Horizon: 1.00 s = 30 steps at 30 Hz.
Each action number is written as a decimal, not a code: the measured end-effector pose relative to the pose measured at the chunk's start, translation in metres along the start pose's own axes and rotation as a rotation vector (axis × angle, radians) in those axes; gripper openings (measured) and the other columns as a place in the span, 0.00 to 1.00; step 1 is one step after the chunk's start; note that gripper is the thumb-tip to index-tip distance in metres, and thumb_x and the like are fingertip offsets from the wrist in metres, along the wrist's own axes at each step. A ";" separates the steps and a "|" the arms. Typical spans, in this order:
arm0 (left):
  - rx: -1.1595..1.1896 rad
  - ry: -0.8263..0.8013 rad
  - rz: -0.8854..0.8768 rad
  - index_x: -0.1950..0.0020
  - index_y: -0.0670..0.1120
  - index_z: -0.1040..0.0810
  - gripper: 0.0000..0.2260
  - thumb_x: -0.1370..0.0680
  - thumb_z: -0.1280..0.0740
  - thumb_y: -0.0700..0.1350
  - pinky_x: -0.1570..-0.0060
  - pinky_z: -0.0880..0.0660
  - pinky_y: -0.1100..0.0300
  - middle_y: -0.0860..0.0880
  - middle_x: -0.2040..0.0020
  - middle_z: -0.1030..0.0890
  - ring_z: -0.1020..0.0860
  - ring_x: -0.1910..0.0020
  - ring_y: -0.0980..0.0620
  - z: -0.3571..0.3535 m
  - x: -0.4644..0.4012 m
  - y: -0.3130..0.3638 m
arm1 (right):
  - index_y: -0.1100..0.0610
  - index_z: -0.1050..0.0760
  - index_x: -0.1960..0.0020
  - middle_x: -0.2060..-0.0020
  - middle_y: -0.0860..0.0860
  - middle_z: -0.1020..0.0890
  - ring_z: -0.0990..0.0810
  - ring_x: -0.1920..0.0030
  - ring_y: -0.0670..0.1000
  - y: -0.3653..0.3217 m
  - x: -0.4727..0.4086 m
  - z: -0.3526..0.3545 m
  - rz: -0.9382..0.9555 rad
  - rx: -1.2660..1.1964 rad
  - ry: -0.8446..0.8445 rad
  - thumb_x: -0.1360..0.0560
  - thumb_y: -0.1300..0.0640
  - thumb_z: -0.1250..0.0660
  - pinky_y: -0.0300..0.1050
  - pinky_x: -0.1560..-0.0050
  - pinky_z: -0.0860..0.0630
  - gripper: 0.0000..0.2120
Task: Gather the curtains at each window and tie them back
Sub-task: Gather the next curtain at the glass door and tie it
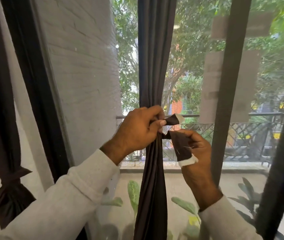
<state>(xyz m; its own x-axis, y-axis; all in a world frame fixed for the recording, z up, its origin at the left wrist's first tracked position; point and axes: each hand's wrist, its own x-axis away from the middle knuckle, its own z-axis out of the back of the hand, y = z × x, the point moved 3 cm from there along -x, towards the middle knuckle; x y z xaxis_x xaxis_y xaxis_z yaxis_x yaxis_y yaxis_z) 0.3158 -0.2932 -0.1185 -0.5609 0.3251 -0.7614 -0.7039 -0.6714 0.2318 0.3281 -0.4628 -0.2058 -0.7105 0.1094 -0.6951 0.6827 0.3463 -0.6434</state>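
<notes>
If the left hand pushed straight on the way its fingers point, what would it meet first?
Probably the gathered curtain: the left hand pinches the tie's upper end right against it. The window screen seems to lie beyond; depth is unclear.

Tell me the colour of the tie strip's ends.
White tips on the dark brown tie strip; head view.

Curtain (152, 70): dark brown cloth, matt, soft folds. Tie strip (181, 146): same cloth, white frayed ends. Wall (84, 63): painted brick, rough, matt. Sleeves (79, 193): pale knit.
</notes>
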 end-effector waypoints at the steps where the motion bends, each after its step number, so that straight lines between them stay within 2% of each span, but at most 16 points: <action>1: 0.029 -0.017 0.017 0.48 0.48 0.20 0.01 0.17 0.30 0.43 0.60 0.25 0.63 0.56 0.62 0.14 0.15 0.58 0.55 0.003 -0.001 -0.001 | 0.46 0.12 0.55 0.59 0.46 0.12 0.15 0.57 0.46 -0.002 -0.004 0.001 -0.008 0.024 -0.005 0.26 0.67 0.24 0.39 0.52 0.19 0.15; 3: 0.072 -0.049 0.029 0.49 0.46 0.20 0.02 0.16 0.30 0.41 0.61 0.29 0.71 0.55 0.61 0.13 0.14 0.59 0.55 0.007 0.000 -0.001 | 0.51 0.13 0.58 0.62 0.47 0.12 0.15 0.61 0.46 -0.009 -0.011 -0.002 -0.048 0.013 -0.014 0.28 0.70 0.24 0.40 0.56 0.18 0.13; 4: 0.085 -0.064 0.020 0.49 0.45 0.20 0.02 0.16 0.30 0.40 0.60 0.28 0.72 0.55 0.61 0.13 0.14 0.59 0.55 0.009 0.000 -0.001 | 0.53 0.15 0.58 0.64 0.47 0.13 0.15 0.63 0.45 -0.012 -0.014 -0.003 -0.060 0.012 -0.008 0.30 0.70 0.23 0.40 0.57 0.18 0.12; 6: 0.109 -0.090 -0.003 0.48 0.44 0.20 0.02 0.16 0.30 0.39 0.57 0.24 0.67 0.54 0.61 0.13 0.14 0.58 0.55 0.011 0.001 -0.001 | 0.58 0.19 0.58 0.69 0.47 0.17 0.19 0.68 0.44 -0.015 -0.020 -0.003 -0.081 0.002 -0.006 0.32 0.69 0.22 0.38 0.61 0.21 0.10; 8: 0.129 -0.106 -0.025 0.46 0.43 0.19 0.01 0.16 0.30 0.38 0.51 0.18 0.57 0.53 0.59 0.13 0.14 0.56 0.54 0.012 0.002 -0.003 | 0.63 0.23 0.52 0.74 0.49 0.21 0.23 0.73 0.45 -0.018 -0.027 -0.004 -0.161 -0.033 -0.016 0.29 0.68 0.22 0.36 0.64 0.24 0.11; 10: 0.143 -0.111 -0.034 0.42 0.42 0.17 0.05 0.17 0.31 0.39 0.47 0.17 0.51 0.51 0.56 0.12 0.13 0.53 0.52 0.014 0.002 -0.006 | 0.63 0.22 0.43 0.71 0.55 0.22 0.27 0.70 0.52 -0.018 -0.034 -0.003 -0.270 -0.001 -0.039 0.32 0.60 0.20 0.42 0.62 0.27 0.20; 12: 0.143 -0.123 -0.047 0.42 0.41 0.17 0.05 0.16 0.31 0.39 0.47 0.17 0.50 0.50 0.54 0.12 0.13 0.52 0.51 0.016 0.003 -0.008 | 0.60 0.18 0.39 0.64 0.61 0.20 0.30 0.63 0.55 -0.018 -0.039 -0.001 -0.355 0.052 -0.088 0.35 0.54 0.19 0.46 0.62 0.30 0.26; 14: 0.140 -0.144 -0.056 0.46 0.42 0.18 0.02 0.16 0.30 0.39 0.49 0.19 0.56 0.51 0.55 0.13 0.14 0.53 0.53 0.018 0.004 -0.009 | 0.64 0.16 0.46 0.59 0.63 0.21 0.32 0.59 0.59 -0.019 -0.040 -0.001 -0.402 0.062 -0.159 0.35 0.52 0.19 0.43 0.64 0.32 0.22; 16: 0.126 -0.144 -0.063 0.47 0.43 0.18 0.00 0.17 0.28 0.39 0.49 0.21 0.59 0.53 0.56 0.13 0.15 0.53 0.55 0.019 0.006 -0.008 | 0.65 0.16 0.53 0.59 0.63 0.20 0.33 0.59 0.59 -0.023 -0.041 -0.001 -0.429 0.061 -0.178 0.33 0.53 0.20 0.41 0.65 0.32 0.17; 19: 0.118 -0.140 -0.075 0.49 0.44 0.17 0.02 0.17 0.28 0.40 0.48 0.19 0.50 0.53 0.55 0.13 0.15 0.53 0.53 0.020 0.006 -0.006 | 0.64 0.17 0.56 0.63 0.60 0.19 0.32 0.65 0.55 -0.031 -0.042 -0.004 -0.422 0.056 -0.160 0.30 0.55 0.21 0.41 0.66 0.32 0.12; 22: 0.150 -0.133 -0.069 0.48 0.42 0.18 0.02 0.18 0.27 0.39 0.48 0.18 0.48 0.51 0.55 0.13 0.15 0.53 0.52 0.020 0.008 -0.001 | 0.61 0.20 0.65 0.67 0.59 0.21 0.32 0.68 0.53 -0.035 -0.044 -0.005 -0.406 0.099 -0.154 0.29 0.59 0.21 0.43 0.66 0.34 0.11; 24: 0.153 -0.110 -0.052 0.45 0.44 0.21 0.09 0.20 0.23 0.40 0.47 0.19 0.47 0.51 0.55 0.15 0.15 0.53 0.51 0.018 0.011 0.001 | 0.57 0.22 0.69 0.70 0.58 0.21 0.31 0.70 0.53 -0.037 -0.047 -0.004 -0.397 0.117 -0.136 0.29 0.62 0.21 0.44 0.67 0.33 0.14; 27: 0.132 -0.063 -0.053 0.38 0.45 0.28 0.21 0.25 0.20 0.39 0.47 0.19 0.51 0.51 0.55 0.14 0.15 0.54 0.52 0.010 0.018 0.004 | 0.57 0.21 0.69 0.72 0.57 0.20 0.28 0.70 0.54 -0.040 -0.048 -0.002 -0.389 0.144 -0.110 0.30 0.65 0.21 0.46 0.66 0.32 0.13; 30: -0.034 0.066 -0.175 0.24 0.52 0.28 0.30 0.24 0.23 0.41 0.45 0.21 0.57 0.50 0.52 0.16 0.18 0.53 0.52 0.004 0.025 0.008 | 0.57 0.22 0.70 0.73 0.56 0.21 0.27 0.71 0.53 -0.042 -0.046 -0.001 -0.362 0.170 -0.115 0.31 0.67 0.22 0.46 0.67 0.32 0.14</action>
<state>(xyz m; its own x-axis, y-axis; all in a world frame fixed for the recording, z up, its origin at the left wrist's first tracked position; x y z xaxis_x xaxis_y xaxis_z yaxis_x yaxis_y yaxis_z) 0.2944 -0.2875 -0.1334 -0.4008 0.3947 -0.8268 -0.7720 -0.6314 0.0727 0.3316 -0.4816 -0.1464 -0.8928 -0.0997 -0.4392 0.4175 0.1829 -0.8901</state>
